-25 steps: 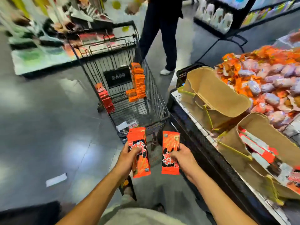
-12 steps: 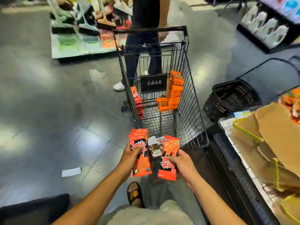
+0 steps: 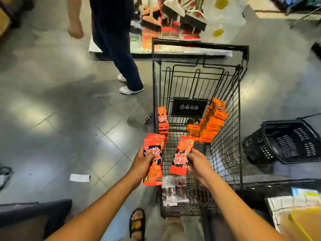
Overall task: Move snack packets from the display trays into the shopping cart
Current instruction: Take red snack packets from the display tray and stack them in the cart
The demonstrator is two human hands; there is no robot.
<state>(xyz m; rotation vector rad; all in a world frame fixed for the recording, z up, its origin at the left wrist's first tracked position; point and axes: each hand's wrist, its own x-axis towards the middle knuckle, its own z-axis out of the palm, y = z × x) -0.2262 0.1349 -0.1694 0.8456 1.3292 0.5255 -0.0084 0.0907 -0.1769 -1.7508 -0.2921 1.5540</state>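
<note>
Changing: the head view is swinging off the display trays and onto the shopping cart (image 3: 240, 108), and both hands are now coming in over its near end, where a second ago they were hanging short of it.
Meaning for the task: the carry is looking nearly over. Letting go into the cart is probably next and is not yet done.
Left hand (image 3: 141, 162): is gripping a red bundle (image 3: 154, 171), thumb lying across the printed face and fingers curling underneath, and is holding it about over the cart's left rim.
Right hand (image 3: 198, 164): is clamping a red packet (image 3: 181, 153) by its right edge above the wire floor.
Long axis: both are running away from the person, top ends pointing at the cart's far end and faces turning up. The right one is leaning slightly rightward.
Cart load: an orange stack (image 3: 211, 122) is leaning on the right wall.
</note>
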